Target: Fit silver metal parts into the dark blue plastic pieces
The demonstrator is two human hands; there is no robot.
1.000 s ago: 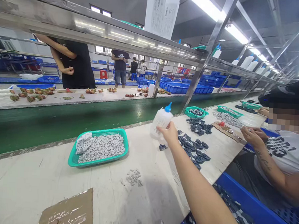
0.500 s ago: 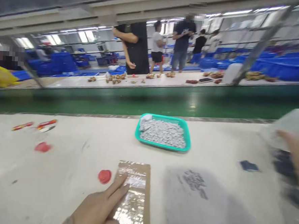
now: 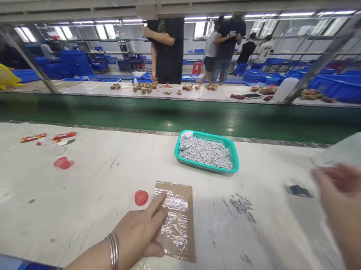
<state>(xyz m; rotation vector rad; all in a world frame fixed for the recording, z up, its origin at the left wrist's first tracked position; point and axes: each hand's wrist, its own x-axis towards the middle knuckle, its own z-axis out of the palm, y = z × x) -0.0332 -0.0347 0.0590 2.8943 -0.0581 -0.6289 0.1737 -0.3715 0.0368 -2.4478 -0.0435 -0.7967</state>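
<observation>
From the head view, the left hand (image 3: pixel 138 226) rests with its grip spread, fingertips on a plastic-wrapped cardboard sheet (image 3: pixel 177 228) at 3 o'clock, long axis 12-to-6 — the blurred right hand (image 3: pixel 344 198), also spread, is nearest a dark piece (image 3: pixel 299 191) at 9 o'clock.

Grey pieces (image 3: pixel 241 206) between left grip (image 3: pixel 137 234) and right grip (image 3: pixel 345 194); red cap (image 3: pixel 141 197) beside left grip.

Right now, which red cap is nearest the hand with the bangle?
The red cap beside the plastic-covered cardboard, by the left hand; the other red cap lies farther left.
</observation>
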